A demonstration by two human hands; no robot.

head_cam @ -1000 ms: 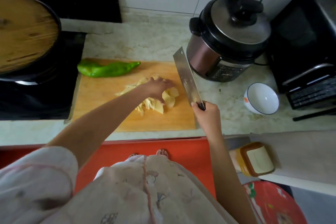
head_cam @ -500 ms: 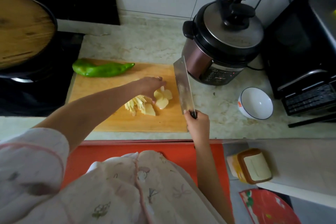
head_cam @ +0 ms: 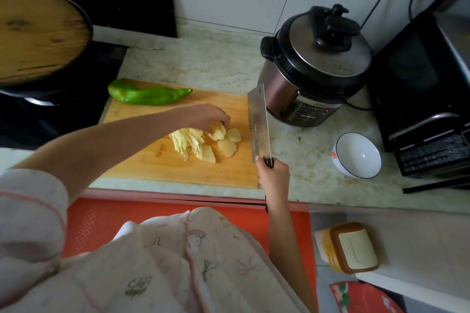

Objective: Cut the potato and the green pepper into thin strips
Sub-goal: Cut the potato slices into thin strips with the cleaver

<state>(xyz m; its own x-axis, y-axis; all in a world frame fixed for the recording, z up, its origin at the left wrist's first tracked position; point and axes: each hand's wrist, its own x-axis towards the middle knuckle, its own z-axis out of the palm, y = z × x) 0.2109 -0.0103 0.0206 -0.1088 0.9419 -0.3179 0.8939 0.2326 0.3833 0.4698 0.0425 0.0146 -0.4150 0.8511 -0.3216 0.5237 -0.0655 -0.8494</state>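
Fanned out now, potato slices (head_cam: 227, 147) lie beside cut strips (head_cam: 187, 141) on the board (head_cam: 152, 164); left hand (head_cam: 206, 117) seemingly pinches a few, right hand (head_cam: 273, 176) grips the knife (head_cam: 257, 124) clear, green pepper (head_cam: 147, 94) whole, untouched behind.

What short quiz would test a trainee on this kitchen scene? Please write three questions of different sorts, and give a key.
1. True or false: the green pepper is already cut into strips.
2. What does the right hand grip? A) the cleaver B) a spoon C) a cup
3. Fill the gap: the left hand holds potato slices on the ____.
Key: 1 false, it lies whole; 2 A; 3 cutting board.
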